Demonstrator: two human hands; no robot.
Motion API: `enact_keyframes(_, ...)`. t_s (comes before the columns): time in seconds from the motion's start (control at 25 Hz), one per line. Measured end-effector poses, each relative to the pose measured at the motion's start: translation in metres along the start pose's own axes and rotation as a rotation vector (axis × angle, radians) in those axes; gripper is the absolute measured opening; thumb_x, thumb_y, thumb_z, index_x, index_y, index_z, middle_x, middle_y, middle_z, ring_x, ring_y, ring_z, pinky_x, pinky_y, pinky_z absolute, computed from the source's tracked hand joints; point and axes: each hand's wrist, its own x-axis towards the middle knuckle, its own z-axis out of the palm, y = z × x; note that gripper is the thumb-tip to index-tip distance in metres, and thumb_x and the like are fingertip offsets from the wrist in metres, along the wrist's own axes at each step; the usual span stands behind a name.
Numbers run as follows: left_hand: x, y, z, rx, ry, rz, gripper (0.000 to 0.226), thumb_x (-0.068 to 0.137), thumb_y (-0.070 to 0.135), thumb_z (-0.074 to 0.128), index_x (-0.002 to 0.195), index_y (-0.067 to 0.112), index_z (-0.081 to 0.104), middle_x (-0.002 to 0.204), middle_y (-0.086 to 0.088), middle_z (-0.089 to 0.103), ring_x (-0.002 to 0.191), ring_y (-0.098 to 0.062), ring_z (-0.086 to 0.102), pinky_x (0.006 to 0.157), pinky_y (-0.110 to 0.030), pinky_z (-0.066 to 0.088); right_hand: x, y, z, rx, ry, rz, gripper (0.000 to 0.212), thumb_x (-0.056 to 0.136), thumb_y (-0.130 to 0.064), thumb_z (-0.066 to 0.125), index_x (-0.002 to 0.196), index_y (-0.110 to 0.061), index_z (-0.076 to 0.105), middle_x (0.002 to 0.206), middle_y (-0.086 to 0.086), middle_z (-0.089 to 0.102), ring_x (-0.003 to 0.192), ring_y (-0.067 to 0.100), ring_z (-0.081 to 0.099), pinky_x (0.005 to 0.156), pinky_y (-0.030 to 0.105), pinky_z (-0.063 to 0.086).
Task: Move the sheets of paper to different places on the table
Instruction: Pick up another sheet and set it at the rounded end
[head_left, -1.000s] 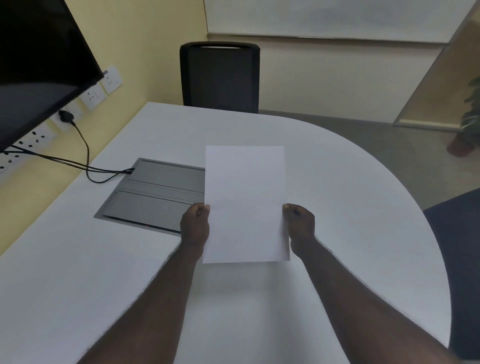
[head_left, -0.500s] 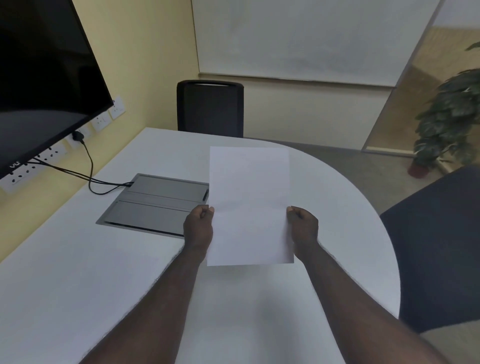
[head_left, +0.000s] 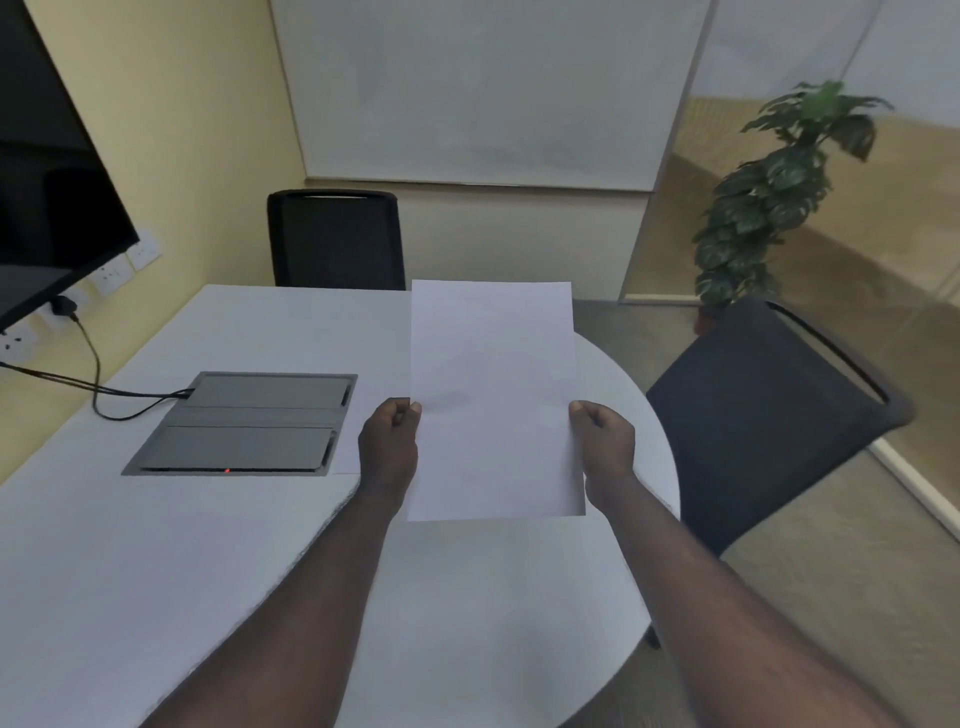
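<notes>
A blank white sheet of paper (head_left: 493, 395) is held up in the air above the white table (head_left: 182, 545), near its rounded right end. My left hand (head_left: 389, 447) pinches the sheet's left edge and my right hand (head_left: 605, 441) pinches its right edge, both a little below mid-height. The sheet stands nearly upright, facing me, and hides the table's far edge behind it. I cannot tell whether it is one sheet or more.
A grey cable box lid (head_left: 244, 423) is set into the table at the left, with black cables (head_left: 98, 395) running to wall sockets under a dark screen (head_left: 47, 192). A black chair (head_left: 337, 239) stands at the far end, a dark chair (head_left: 769, 410) at the right, a potted plant (head_left: 779, 192) beyond.
My view has risen and turned to the right, bringing the right chair and plant into sight. Both hands keep the same grip on the sheet, which has drifted slightly right over the table.
</notes>
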Motion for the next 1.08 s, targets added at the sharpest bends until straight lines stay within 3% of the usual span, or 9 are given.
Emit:
enact_keyframes(0.16,-0.02,0.02,0.042,-0.057,-0.086,0.019,0.012,0.095,0.024,0.057,0.086,0.02,0.064,0.079,0.004,0.059,0.075,-0.014,0.051,0.069,-0.026,0.043,0.003,-0.014,-0.051,0.037,0.074,-0.014,0.013,0.088,-0.023,0.064,0.079,-0.021,0.072,0.089,-0.009,0.072,0.081,0.012,0.066,0.076,0.03,0.054)
enact_keyframes(0.28,-0.036,0.032,0.081,-0.104,-0.147,0.002,0.013,0.096,0.024,0.056,0.088,0.018,0.065,0.084,-0.003,0.063,0.079,-0.019,0.054,0.077,-0.036,0.048,0.01,-0.021,-0.092,0.041,0.121,-0.019,0.011,0.089,-0.021,0.064,0.087,-0.015,0.073,0.092,0.001,0.073,0.079,0.015,0.064,0.075,0.034,0.056)
enact_keyframes(0.44,-0.066,0.049,0.136,-0.12,-0.186,0.001,0.016,0.096,0.024,0.056,0.096,0.012,0.067,0.096,-0.019,0.069,0.083,-0.023,0.059,0.087,-0.048,0.051,0.024,-0.03,-0.153,0.05,0.179,-0.05,0.012,0.091,-0.02,0.063,0.083,-0.018,0.071,0.081,-0.002,0.072,0.068,0.011,0.064,0.056,0.022,0.055)
enact_keyframes(0.52,-0.083,0.058,0.163,-0.118,-0.196,0.011,0.017,0.096,0.024,0.055,0.096,0.011,0.067,0.098,-0.02,0.069,0.085,-0.03,0.062,0.088,-0.051,0.051,0.03,-0.037,-0.183,0.061,0.192,-0.07,0.014,0.093,-0.019,0.062,0.08,-0.02,0.069,0.077,-0.005,0.071,0.068,0.011,0.064,0.054,0.021,0.054)
enact_keyframes(0.68,-0.117,0.086,0.22,-0.101,-0.194,0.031,0.02,0.097,0.027,0.054,0.093,0.012,0.066,0.096,-0.014,0.07,0.09,-0.032,0.064,0.087,-0.05,0.052,0.048,-0.055,-0.247,0.081,0.214,-0.076,0.01,0.094,-0.017,0.061,0.089,-0.014,0.069,0.086,0.003,0.071,0.077,0.017,0.065,0.072,0.034,0.057)
enact_keyframes(0.88,-0.144,0.124,0.277,-0.08,-0.19,0.062,0.021,0.096,0.027,0.053,0.09,0.011,0.067,0.093,-0.007,0.071,0.091,-0.028,0.064,0.084,-0.043,0.052,0.071,-0.076,-0.313,0.101,0.234,-0.08,0.01,0.094,-0.022,0.062,0.087,-0.018,0.068,0.084,-0.001,0.071,0.075,0.015,0.067,0.06,0.024,0.053)
enact_keyframes(1.08,-0.149,0.148,0.327,-0.078,-0.223,0.084,0.024,0.093,0.027,0.054,0.082,0.009,0.065,0.088,-0.008,0.068,0.08,-0.022,0.057,0.077,-0.037,0.048,0.099,-0.091,-0.357,0.128,0.262,-0.07,0.011,0.092,-0.021,0.064,0.082,-0.019,0.068,0.082,0.002,0.071,0.074,0.019,0.067,0.065,0.029,0.053)
